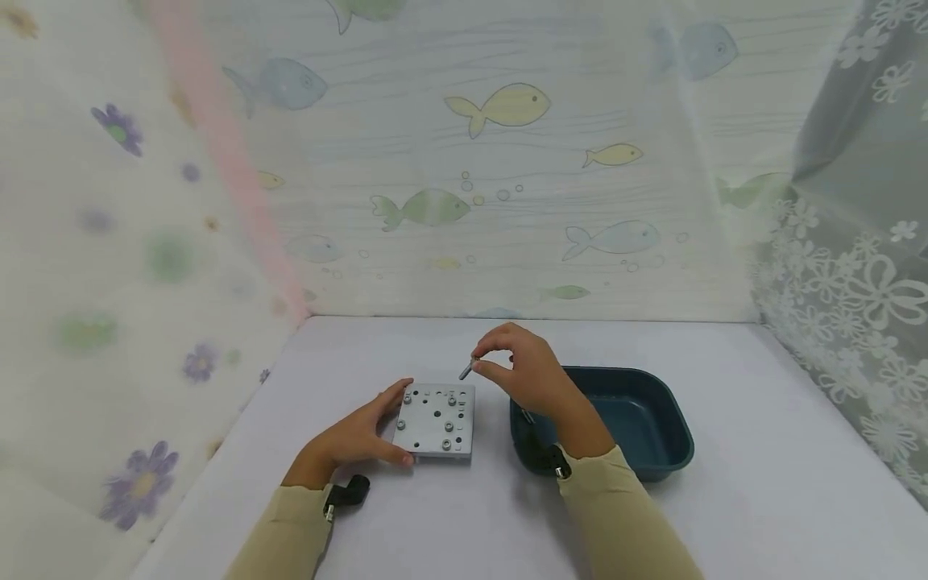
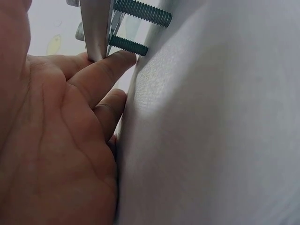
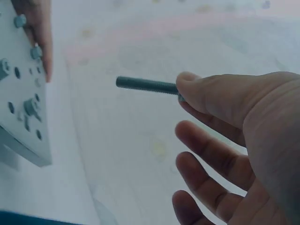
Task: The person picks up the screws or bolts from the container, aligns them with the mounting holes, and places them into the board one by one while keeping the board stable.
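Note:
A square silvery metal plate point(image 1: 424, 429) with several round holes lies in front of me, several bolts point(image 1: 449, 427) standing in it with their heads up. In the left wrist view, threaded bolt shanks point(image 2: 143, 12) stick out beneath the plate. My left hand point(image 1: 355, 439) grips the plate from its left side, thumb at the near edge and fingers toward the far corner. Beyond the plate's far right corner, my right hand point(image 1: 532, 374) pinches a loose bolt point(image 3: 145, 85) between thumb and index finger. Its threaded end points toward the plate; the fingertips mostly hide its head.
A dark blue plastic tray point(image 1: 670, 465) stands right of the plate, under my right forearm. Near its left wall lies a small metal piece point(image 1: 528, 416), partly hidden by the arm. White cloth point(image 1: 406, 524) covers the table, and patterned curtains point(image 1: 493, 242) hang behind and at the sides.

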The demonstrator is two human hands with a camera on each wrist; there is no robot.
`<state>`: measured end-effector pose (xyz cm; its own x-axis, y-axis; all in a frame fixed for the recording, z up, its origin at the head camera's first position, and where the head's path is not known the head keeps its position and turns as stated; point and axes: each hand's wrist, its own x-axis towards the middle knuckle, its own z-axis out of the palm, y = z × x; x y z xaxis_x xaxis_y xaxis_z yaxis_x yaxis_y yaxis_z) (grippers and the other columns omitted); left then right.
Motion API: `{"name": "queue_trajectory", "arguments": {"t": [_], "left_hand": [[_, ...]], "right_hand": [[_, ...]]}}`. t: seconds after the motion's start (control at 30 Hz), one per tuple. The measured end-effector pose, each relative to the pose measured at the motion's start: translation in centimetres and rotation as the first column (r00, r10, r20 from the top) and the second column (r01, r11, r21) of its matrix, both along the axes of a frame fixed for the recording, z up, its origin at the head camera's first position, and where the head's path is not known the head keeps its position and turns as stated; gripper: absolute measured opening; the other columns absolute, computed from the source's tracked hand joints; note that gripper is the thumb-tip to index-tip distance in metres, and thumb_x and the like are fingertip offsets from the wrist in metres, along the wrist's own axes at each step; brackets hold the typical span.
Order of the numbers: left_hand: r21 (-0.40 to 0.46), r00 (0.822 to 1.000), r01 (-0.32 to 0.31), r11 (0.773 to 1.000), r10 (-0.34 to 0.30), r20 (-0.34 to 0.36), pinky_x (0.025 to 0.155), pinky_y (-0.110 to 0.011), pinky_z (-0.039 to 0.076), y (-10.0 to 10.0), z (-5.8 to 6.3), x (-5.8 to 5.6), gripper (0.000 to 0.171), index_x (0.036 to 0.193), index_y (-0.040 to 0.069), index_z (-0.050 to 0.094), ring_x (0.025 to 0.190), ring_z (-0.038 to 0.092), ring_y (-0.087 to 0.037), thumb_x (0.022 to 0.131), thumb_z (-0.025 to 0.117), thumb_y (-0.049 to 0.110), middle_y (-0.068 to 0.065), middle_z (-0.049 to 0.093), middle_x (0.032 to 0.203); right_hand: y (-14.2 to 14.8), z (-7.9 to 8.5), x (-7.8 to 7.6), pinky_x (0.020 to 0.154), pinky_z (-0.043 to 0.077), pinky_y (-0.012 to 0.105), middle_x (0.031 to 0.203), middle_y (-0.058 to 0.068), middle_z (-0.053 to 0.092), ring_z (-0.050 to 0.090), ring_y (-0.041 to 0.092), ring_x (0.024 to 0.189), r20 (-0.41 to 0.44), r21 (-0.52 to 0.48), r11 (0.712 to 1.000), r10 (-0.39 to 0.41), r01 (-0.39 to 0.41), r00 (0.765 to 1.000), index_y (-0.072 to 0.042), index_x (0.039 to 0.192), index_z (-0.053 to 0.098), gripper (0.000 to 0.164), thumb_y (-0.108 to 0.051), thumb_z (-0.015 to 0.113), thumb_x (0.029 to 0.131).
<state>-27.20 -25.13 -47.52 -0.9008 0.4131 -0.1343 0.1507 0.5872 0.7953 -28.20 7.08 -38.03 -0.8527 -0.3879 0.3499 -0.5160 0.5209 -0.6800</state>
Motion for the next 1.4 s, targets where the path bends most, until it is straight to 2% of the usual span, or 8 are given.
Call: {"name": "queue_trajectory", "arguments": {"t": [0.2, 0.37, 0.57, 0.77, 0.97, 1.4], "left_hand": [[-0.028, 1.0, -0.005, 1.0, 0.005, -0.009, 0.128, -0.061, 0.002, 0.1, -0.1, 0.0, 0.134, 0.167, 0.034, 0.016, 0.162, 0.01, -0.026, 0.06, 0.097, 0.046, 0.001, 0.037, 0.167], [-0.057, 1.0, -0.011, 0.998, 0.011, -0.003, 0.128, -0.062, -0.001, 0.0, -0.1, 0.0, 0.132, 0.166, 0.037, 0.016, 0.162, 0.003, -0.031, 0.062, 0.096, 0.048, 0.0, 0.037, 0.167], [-0.083, 1.0, -0.012, 0.996, 0.01, -0.022, 0.128, -0.063, 0.001, 0.0, 0.1, 0.0, 0.132, 0.167, 0.037, 0.015, 0.162, 0.0, -0.034, 0.062, 0.095, 0.052, 0.0, 0.038, 0.166], [-0.079, 1.0, -0.009, 0.997, 0.007, -0.017, 0.127, -0.064, -0.001, 0.0, 0.1, 0.0, 0.132, 0.167, 0.037, 0.014, 0.162, -0.003, -0.035, 0.063, 0.094, 0.052, 0.001, 0.039, 0.166], [-0.074, 1.0, -0.003, 0.997, 0.002, -0.014, 0.127, -0.064, -0.001, -0.1, 0.0, 0.1, 0.132, 0.167, 0.035, 0.013, 0.162, -0.003, -0.034, 0.064, 0.095, 0.05, 0.001, 0.039, 0.165], [-0.067, 1.0, 0.007, 0.998, -0.008, -0.016, 0.127, -0.065, 0.0, -0.2, -0.1, -0.1, 0.133, 0.167, 0.036, 0.012, 0.162, -0.004, -0.036, 0.064, 0.095, 0.05, 0.0, 0.039, 0.165]], "right_hand": [[-1.8, -1.2, 0.2, 0.097, 0.056, 0.047, 0.119, -0.01, 0.065, 0.06, 0.015, 0.119, -0.005, 0.019, 1.0, 0.003, -0.003, 1.0, -0.025, 0.105, 0.079, 0.011, -0.027, 0.076, 0.095], [-2.8, -1.8, 0.2, 0.101, 0.052, 0.045, 0.117, -0.01, 0.066, 0.06, 0.015, 0.118, -0.004, 0.054, 0.998, 0.023, -0.023, 1.0, -0.026, 0.102, 0.08, 0.009, -0.028, 0.079, 0.093], [-3.7, -2.5, 0.0, 0.1, 0.052, 0.044, 0.116, -0.008, 0.067, 0.06, 0.018, 0.116, 0.003, 0.071, 0.997, 0.01, -0.01, 1.0, -0.025, 0.101, 0.082, 0.01, -0.028, 0.08, 0.092], [-5.1, -3.3, 0.1, 0.102, 0.052, 0.045, 0.117, -0.006, 0.068, 0.059, 0.021, 0.117, 0.052, 0.132, 0.991, -0.002, -0.004, 0.999, -0.024, 0.102, 0.083, 0.013, -0.03, 0.081, 0.091], [-5.9, -3.7, 0.4, 0.101, 0.053, 0.041, 0.119, -0.007, 0.067, 0.057, 0.018, 0.117, 0.089, 0.163, 0.986, -0.05, 0.035, 0.995, -0.026, 0.102, 0.083, 0.012, -0.032, 0.08, 0.091], [-6.6, -4.3, 0.9, 0.098, 0.054, 0.041, 0.121, -0.006, 0.068, 0.058, 0.019, 0.115, 0.088, 0.211, 0.976, -0.066, 0.046, 0.994, -0.025, 0.103, 0.084, 0.013, -0.031, 0.08, 0.091]]}}
